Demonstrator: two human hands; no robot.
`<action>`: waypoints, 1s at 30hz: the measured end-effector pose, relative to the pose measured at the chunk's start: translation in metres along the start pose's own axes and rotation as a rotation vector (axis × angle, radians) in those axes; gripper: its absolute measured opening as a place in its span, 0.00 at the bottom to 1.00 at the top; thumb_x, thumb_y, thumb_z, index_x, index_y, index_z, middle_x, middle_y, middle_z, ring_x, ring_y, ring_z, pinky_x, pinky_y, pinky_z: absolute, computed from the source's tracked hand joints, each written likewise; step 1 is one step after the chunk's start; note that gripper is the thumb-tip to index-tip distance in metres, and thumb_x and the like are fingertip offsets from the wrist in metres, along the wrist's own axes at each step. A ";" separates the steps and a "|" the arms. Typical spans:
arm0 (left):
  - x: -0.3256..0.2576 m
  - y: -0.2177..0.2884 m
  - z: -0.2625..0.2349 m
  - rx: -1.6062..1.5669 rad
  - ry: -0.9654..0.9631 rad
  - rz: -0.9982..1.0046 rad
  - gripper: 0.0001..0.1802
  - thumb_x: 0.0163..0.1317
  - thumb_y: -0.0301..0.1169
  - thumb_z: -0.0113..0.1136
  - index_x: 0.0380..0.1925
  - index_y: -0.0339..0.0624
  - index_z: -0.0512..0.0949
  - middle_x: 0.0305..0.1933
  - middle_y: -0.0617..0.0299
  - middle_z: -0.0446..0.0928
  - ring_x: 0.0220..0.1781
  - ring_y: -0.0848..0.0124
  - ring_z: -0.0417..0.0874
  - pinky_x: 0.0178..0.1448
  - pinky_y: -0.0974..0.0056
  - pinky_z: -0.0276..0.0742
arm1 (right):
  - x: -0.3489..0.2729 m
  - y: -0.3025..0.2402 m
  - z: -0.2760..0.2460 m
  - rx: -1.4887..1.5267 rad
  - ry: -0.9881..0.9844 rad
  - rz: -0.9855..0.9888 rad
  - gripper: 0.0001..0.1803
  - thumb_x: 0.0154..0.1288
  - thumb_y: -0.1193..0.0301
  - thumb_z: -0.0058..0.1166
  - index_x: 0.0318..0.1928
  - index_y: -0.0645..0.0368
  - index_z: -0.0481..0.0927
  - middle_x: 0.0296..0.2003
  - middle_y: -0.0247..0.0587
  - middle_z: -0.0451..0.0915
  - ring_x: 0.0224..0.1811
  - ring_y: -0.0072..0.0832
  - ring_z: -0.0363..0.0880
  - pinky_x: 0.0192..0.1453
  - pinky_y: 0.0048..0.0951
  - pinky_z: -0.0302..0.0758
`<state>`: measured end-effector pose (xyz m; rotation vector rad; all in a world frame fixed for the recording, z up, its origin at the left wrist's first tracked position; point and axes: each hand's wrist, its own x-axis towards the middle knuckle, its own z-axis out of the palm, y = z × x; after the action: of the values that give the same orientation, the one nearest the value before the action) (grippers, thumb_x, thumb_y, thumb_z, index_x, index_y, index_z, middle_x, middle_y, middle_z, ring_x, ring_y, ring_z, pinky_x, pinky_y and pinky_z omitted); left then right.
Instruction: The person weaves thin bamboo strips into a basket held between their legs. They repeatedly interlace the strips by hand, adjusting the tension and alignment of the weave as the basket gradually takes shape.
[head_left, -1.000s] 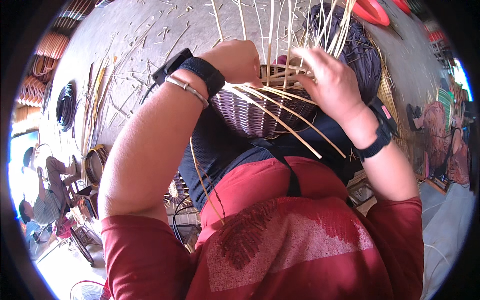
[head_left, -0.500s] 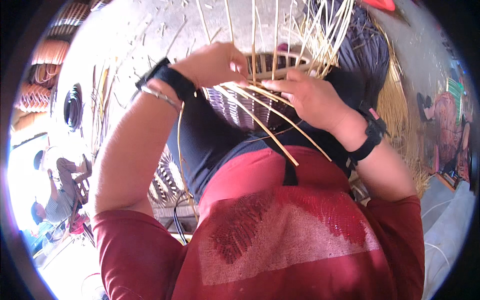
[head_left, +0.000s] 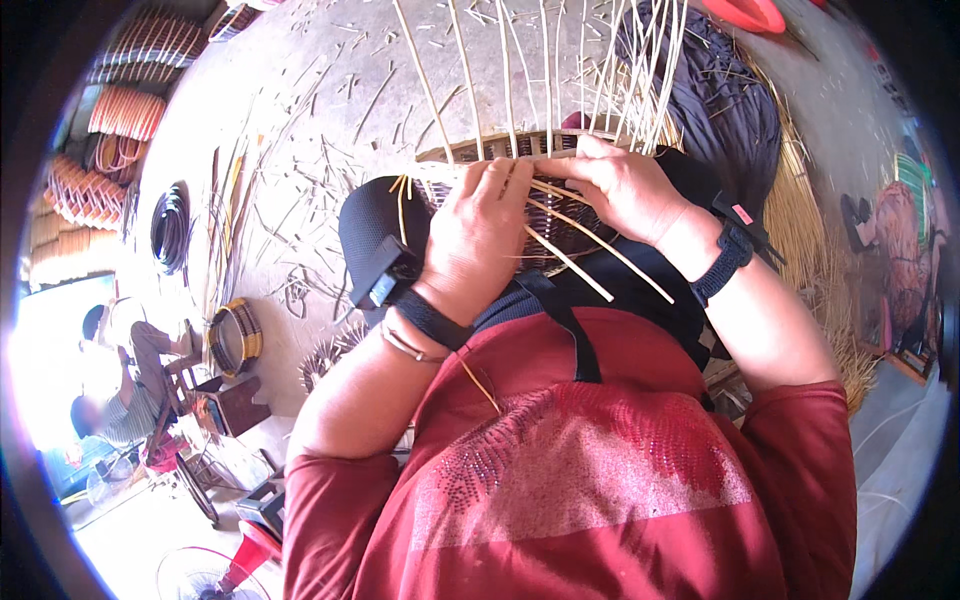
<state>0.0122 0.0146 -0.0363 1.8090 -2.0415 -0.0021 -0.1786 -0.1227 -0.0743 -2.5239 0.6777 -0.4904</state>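
Observation:
A half-woven wicker basket (head_left: 563, 243) rests in my lap, its brown weave showing between my hands. Pale upright rods (head_left: 507, 80) rise from its far and near edges. My left hand (head_left: 478, 222) lies over the near rim with its fingers closed around the rods there, their tips hidden. My right hand (head_left: 632, 188) is closed at the same rim, thumb and forefinger pressing on the rods close to the left fingertips. Loose rod ends (head_left: 572, 264) stick out from under my hands toward my body.
Cut rod scraps litter the floor (head_left: 330, 110). At the right lie a dark cloth (head_left: 700, 90) and a bundle of straw-coloured rods (head_left: 795, 215). Finished baskets (head_left: 128, 112) are stacked at the far left, near a coil of dark strips (head_left: 170, 228). Another person (head_left: 130, 395) sits at the left.
My left hand has come down and right from above the rim, turning its back up, and closed on the rods. My right hand has stayed at the rim. My left forearm has swung inward.

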 end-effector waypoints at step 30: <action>-0.004 0.001 0.021 0.157 0.188 -0.019 0.25 0.58 0.23 0.66 0.58 0.43 0.85 0.55 0.63 0.82 0.59 0.64 0.84 0.60 0.62 0.86 | 0.160 -0.050 -0.098 -0.620 -0.389 -0.565 0.25 0.56 0.55 0.67 0.49 0.59 0.89 0.54 0.48 0.84 0.68 0.42 0.77 0.91 0.50 0.50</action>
<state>0.0054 0.0131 -0.0568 1.8431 -1.9389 0.3187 -0.0739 -0.2055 0.0665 -3.2684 -0.0688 0.0714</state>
